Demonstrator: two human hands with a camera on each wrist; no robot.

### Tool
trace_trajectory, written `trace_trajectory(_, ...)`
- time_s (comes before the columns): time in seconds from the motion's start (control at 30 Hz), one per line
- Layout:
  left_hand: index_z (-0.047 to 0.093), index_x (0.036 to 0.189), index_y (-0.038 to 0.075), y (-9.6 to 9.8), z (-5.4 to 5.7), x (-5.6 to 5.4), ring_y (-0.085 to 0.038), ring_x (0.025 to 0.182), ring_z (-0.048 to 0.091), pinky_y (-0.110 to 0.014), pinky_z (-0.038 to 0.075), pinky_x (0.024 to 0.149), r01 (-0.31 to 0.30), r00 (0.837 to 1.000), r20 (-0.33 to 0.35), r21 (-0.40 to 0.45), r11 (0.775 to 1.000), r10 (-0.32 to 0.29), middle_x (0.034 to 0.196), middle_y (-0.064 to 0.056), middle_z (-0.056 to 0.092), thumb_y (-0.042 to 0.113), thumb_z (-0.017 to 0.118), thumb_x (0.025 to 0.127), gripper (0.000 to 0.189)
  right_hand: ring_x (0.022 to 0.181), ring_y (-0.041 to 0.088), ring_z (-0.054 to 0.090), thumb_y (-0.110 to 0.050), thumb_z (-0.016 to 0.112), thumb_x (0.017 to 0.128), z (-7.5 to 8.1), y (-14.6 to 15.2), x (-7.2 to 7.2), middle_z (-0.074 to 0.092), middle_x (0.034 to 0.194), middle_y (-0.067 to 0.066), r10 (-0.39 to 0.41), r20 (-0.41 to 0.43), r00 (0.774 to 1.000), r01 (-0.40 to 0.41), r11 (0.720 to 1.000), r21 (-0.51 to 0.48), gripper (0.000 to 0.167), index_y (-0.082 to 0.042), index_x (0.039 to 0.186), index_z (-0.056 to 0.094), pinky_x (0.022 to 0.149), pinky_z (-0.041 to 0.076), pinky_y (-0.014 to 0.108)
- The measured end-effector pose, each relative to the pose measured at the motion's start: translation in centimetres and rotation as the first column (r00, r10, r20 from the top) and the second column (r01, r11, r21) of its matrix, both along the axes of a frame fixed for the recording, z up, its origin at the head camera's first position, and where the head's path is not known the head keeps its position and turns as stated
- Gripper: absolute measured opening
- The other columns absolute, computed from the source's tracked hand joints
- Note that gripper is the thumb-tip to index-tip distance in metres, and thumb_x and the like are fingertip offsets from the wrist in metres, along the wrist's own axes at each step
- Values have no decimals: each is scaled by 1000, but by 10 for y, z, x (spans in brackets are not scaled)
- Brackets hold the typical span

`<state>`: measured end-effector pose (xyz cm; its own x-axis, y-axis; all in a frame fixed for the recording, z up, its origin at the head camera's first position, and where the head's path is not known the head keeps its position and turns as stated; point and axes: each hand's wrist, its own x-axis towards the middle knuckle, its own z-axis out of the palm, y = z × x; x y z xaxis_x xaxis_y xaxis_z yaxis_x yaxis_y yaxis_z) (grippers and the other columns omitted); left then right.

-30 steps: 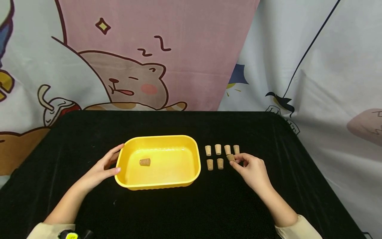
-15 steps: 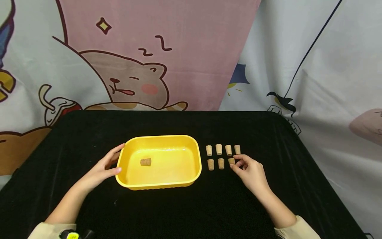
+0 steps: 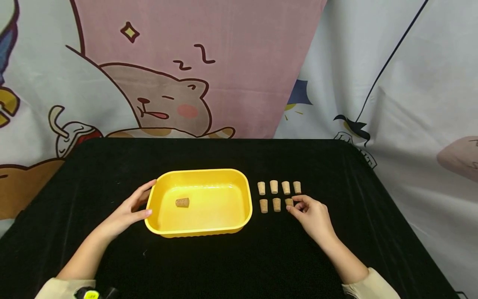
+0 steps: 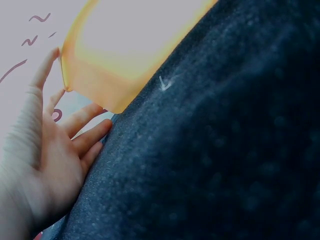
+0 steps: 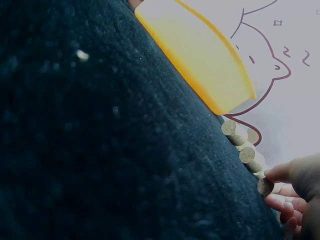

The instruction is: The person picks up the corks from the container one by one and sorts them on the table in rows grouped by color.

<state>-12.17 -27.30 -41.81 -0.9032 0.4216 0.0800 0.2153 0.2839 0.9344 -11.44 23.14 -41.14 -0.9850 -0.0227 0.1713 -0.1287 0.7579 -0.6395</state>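
My left hand rests against the left end of a yellow plastic tub, its fingers and thumb at the rim and fairly straight. Inside the tub one cork stopper lies on its side. To the right of the tub, my right hand pinches another cork stopper between thumb and fingers, at the right end of the nearer row. In the right wrist view the end face of that pinched cork stopper shows at the fingertips, close over the black cloth.
Two more corks lie to the left in the nearer row. Behind them runs a farther row of several corks. Black cloth covers the table, and a printed curtain hangs behind it.
My right hand has brought its cork from a tilted position near the far row down into the nearer row, where it now lines up with the others. The left hand has stayed at the tub.
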Motion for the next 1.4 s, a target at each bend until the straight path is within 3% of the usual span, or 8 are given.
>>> trace_trajectory(0.27,17,153,14,0,0,0,-14,117,51,-45,43,87,-11,1000,17,-2,1000,11,145,-28,35,8,52,95,67,56,12,52,-19,74,83,-3,0,-2,61,75,-1,12,-1,1000,-12,1000,14,29,-4,106,66,51,44,25)
trace_trajectory(0.6,17,153,14,-1,-1,0,-12,117,51,-48,41,88,-6,1000,9,4,1000,6,145,-28,35,7,51,95,67,57,13,50,-21,75,83,0,0,-3,62,81,1,13,-25,1000,-12,999,36,34,-3,110,64,51,42,25)
trace_trajectory(0.73,17,153,14,-1,0,0,-11,117,50,-49,40,89,-11,1000,13,2,1000,11,145,-28,35,8,51,95,67,59,12,50,-23,74,84,7,-2,-1,62,83,1,7,-87,996,-3,999,42,35,-4,111,65,51,42,25)
trace_trajectory(0.87,17,153,15,0,0,0,-10,117,50,-48,39,89,-7,1000,10,-1,1000,7,145,-28,35,8,51,96,67,59,11,48,-19,75,83,19,-10,2,62,84,1,20,-205,979,-16,1000,21,29,-4,106,67,51,41,24)
trace_trajectory(1.07,17,153,14,-1,1,0,-7,117,50,-43,42,89,4,1000,4,4,1000,-4,145,-29,34,7,51,96,67,58,9,47,-14,78,80,44,-37,6,62,85,0,84,-320,944,-100,994,-33,26,-8,104,69,50,41,23)
trace_trajectory(1.4,17,153,13,0,-1,0,-7,117,50,-51,37,90,3,1000,-5,0,1000,-3,144,-28,35,6,50,95,67,67,10,51,-17,78,80,73,-103,8,61,91,-3,293,-222,930,-322,941,-106,29,-9,106,69,57,47,25)
